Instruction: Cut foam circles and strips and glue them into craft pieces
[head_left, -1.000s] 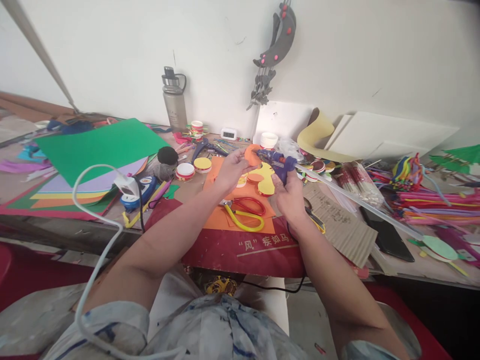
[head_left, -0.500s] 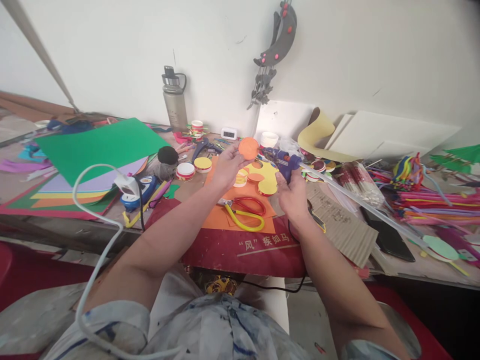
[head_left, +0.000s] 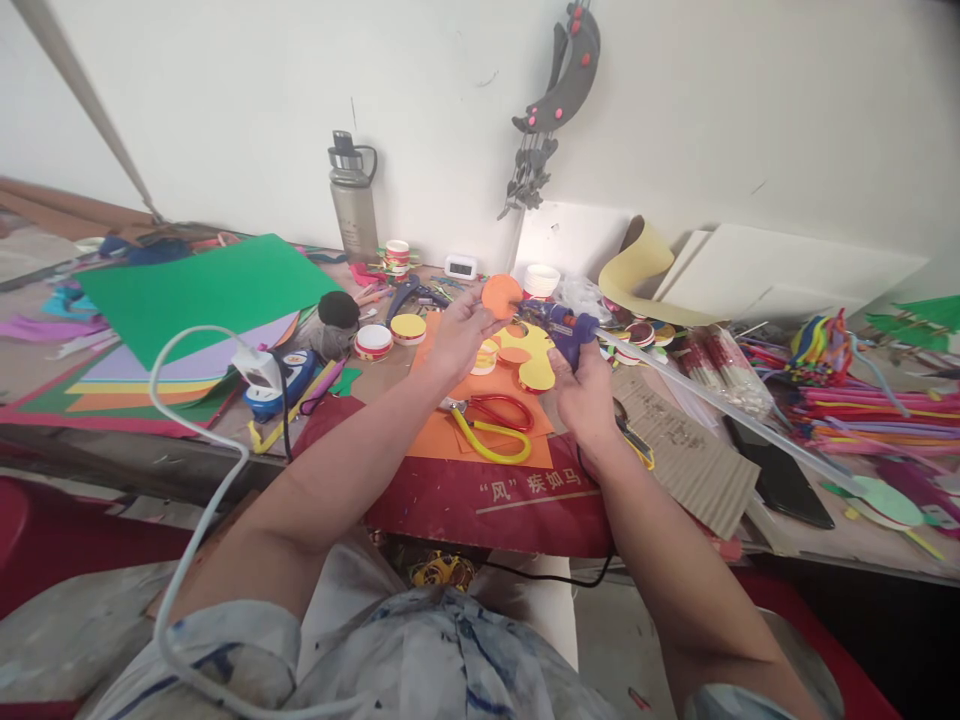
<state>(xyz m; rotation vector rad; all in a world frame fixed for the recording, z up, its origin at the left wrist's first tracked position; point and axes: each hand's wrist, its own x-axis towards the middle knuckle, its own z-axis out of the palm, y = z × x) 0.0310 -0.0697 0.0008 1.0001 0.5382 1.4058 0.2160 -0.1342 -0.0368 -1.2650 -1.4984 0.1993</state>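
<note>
My left hand [head_left: 456, 338] pinches the orange disc [head_left: 499, 296] at its two o'clock, while my right hand [head_left: 583, 400] grips the glue gun [head_left: 568, 345], nozzle aimed towards ten o'clock, close by the disc, contact unclear.

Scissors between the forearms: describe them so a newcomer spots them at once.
Start at the dark red sheet with pale lettering, at the near edge of the table. On the orange paper that overlaps it lie the scissors, handles toward the right. One handle is yellow and the other red, unlike the black-and-yellow tool beside the right hand.
</note>
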